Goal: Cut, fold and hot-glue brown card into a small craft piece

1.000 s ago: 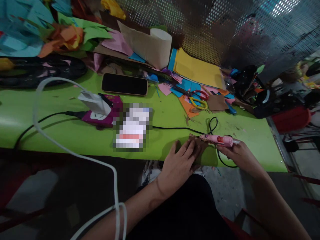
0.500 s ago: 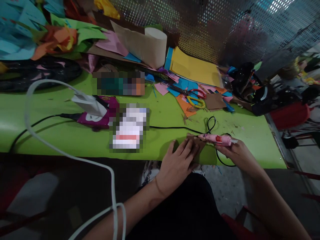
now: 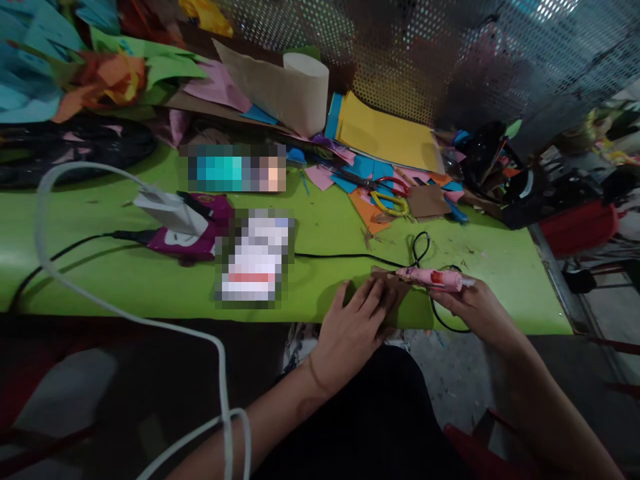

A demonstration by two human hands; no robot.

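Note:
My right hand (image 3: 483, 310) is wrapped round a pink hot glue gun (image 3: 440, 279). Its nozzle points left, over a piece of brown cardboard (image 3: 397, 288) near the table's front edge. I cannot tell whether the tip touches it. My left hand (image 3: 355, 320) lies stretched out on that piece, pressing it against the green table (image 3: 330, 233), and hides part of it. A thin black cord (image 3: 345, 255) runs left from a loop behind the gun.
Scissors (image 3: 390, 197) with red and yellow handles lie among paper scraps (image 3: 367, 170). Yellow sheets (image 3: 385, 133) and a brown paper roll (image 3: 310, 93) stand behind. To the left are a blurred-out phone-like screen (image 3: 255, 257), a purple power strip (image 3: 187, 243) and a white cable (image 3: 150, 315).
The view has shifted slightly, moving the table's things a little left in it. Both hands, the glue gun and the cardboard keep nearly the same places.

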